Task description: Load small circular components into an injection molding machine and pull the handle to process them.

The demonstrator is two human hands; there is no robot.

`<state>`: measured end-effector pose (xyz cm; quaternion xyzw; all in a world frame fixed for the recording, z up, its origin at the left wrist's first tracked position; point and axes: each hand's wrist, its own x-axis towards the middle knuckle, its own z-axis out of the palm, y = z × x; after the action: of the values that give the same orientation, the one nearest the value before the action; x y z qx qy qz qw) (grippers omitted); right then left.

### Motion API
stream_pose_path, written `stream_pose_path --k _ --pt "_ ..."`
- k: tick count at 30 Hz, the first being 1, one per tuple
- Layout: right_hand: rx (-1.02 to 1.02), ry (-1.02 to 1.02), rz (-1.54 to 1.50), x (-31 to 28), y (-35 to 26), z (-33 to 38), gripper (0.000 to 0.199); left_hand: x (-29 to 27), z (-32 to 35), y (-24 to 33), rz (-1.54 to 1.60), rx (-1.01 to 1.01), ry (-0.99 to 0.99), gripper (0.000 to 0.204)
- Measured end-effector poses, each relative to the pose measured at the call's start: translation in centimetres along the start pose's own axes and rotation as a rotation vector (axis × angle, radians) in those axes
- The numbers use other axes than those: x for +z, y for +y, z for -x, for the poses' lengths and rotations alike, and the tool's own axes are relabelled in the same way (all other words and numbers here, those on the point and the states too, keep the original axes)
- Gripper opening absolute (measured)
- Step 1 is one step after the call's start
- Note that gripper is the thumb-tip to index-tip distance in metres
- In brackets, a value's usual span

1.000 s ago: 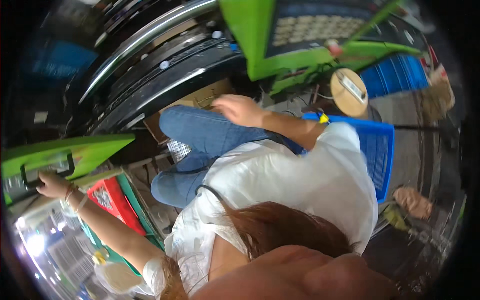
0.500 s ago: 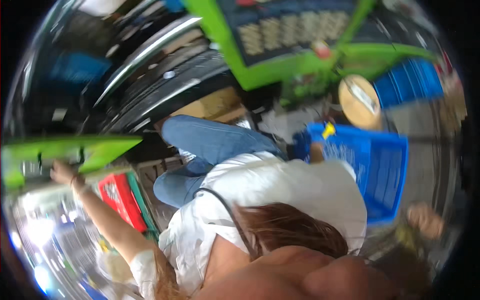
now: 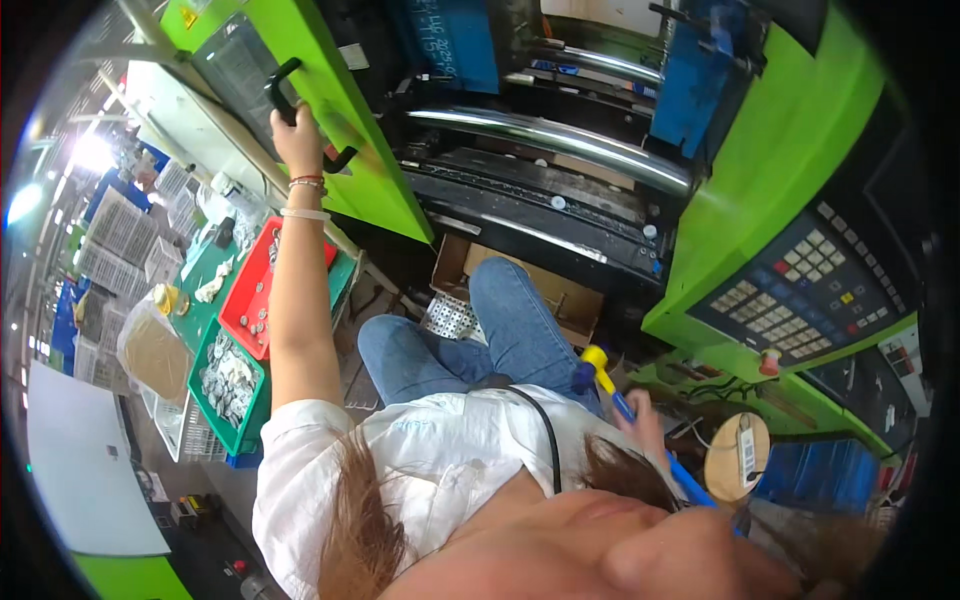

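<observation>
My left arm reaches up and forward, and my left hand is closed round the black handle of a green machine door. Beyond the door the machine's inside shows, with a shiny steel bar across it. On the right, beside my thigh, my right hand is closed at a blue rod-like tool with a yellow end. Its fingers are partly hidden, and the tool's exact kind is unclear.
A red tray and a green tray of small grey parts stand left of my arm. A green-framed control panel is at right, above a round wooden stool and blue crates. A cardboard box lies below the machine.
The view has swung round, bringing the machine's inside and control panel into plain sight. My left hand is at the door handle in both frames. The blue tool shows more clearly now.
</observation>
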<state>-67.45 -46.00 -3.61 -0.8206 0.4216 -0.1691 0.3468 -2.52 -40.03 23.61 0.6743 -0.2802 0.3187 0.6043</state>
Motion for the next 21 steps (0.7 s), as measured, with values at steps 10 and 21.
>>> stream_pose_path --k 10,21 --pt "-0.287 0.187 -0.917 2.2 -27.2 -35.3 0.026 -1.3 0.5 2.0 0.065 -0.074 -0.01 0.022" --pt "-0.426 0.628 -1.436 -3.2 -37.3 -60.8 0.019 -0.3 1.2 1.1 0.281 -0.084 0.081 0.007"
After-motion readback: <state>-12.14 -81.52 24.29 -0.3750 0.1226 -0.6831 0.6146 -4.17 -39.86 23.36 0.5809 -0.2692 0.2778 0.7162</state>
